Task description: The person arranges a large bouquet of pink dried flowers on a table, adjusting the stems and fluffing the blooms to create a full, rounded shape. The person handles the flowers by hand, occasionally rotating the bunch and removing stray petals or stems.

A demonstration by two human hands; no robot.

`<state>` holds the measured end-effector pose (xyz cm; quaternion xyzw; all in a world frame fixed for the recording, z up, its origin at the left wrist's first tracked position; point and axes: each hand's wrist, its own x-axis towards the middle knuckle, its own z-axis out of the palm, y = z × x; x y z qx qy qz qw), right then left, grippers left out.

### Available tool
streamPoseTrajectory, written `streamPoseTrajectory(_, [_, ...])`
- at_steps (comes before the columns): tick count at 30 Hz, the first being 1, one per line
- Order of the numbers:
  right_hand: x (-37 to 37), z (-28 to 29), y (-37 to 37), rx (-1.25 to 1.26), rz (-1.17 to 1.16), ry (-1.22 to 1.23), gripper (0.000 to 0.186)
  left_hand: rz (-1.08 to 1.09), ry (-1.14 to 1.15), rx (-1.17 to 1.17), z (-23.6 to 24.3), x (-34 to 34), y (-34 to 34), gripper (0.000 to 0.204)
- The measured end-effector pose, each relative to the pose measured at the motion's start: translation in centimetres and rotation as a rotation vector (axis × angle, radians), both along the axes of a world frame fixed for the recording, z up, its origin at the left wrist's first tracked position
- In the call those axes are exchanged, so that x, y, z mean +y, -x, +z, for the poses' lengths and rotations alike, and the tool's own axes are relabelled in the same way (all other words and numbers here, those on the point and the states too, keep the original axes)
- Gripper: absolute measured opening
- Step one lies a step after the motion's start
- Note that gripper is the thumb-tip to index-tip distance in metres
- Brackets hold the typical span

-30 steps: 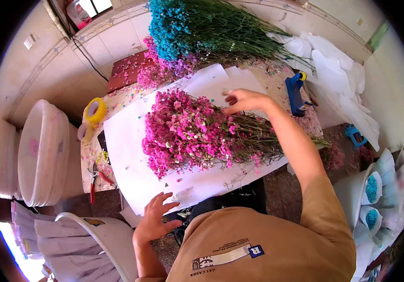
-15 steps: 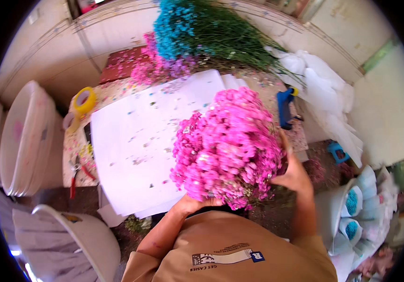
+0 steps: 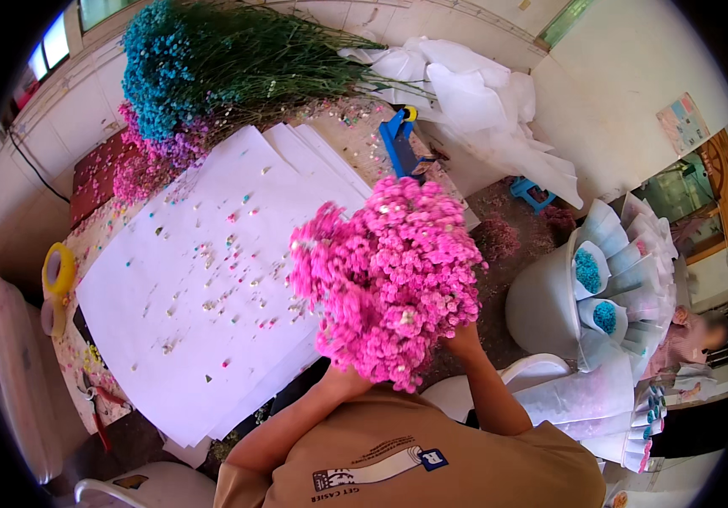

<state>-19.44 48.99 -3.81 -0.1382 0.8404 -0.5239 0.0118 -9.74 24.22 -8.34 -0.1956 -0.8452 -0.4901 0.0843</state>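
I hold a thick bunch of small pink flowers [image 3: 389, 271] upright close to my chest, its heads toward the camera. My right hand [image 3: 463, 340] grips the stems under the bunch's right edge; only its top shows. My left hand [image 3: 340, 374] reaches under the lower left of the bunch and is mostly hidden by the blooms. The stems are out of sight below the flowers. A stack of white paper sheets [image 3: 186, 279], sprinkled with flower bits, lies on the table just left of the bunch.
Blue flowers [image 3: 152, 68] and pink-purple ones [image 3: 140, 161] lie at the table's far end. There are also a blue tool [image 3: 398, 140], crumpled white wrap [image 3: 482, 102], a yellow tape roll [image 3: 57, 267] and red-handled cutters [image 3: 97, 415]. A white bucket [image 3: 542, 300] of wrapped bouquets stands right, near another person [image 3: 694, 334].
The pink bunch was lifted off the paper and turned upright in front of me. My left hand left the table edge and went under the bunch. The paper now lies bare.
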Motion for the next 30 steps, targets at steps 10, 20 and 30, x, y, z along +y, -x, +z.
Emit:
streamPoseTrajectory(10, [0.7,6.5,3.0,0.022,-0.282,0.11,0.084,0.38,-0.963,-0.367,1.7,-1.4,3.4,0.037])
streamPoseTrajectory(20, [-0.3,6.1,7.5,-0.144,-0.302,0.185,0.077,0.411,-1.461,-0.578,2.1,-7.0,2.3,0.047])
streamPoseTrajectory(30, [-2.5,0.7,12.9,-0.134,-0.161,0.167,0.087,0.53,-1.325,-0.643,1.1,-8.8,1.9,0.059])
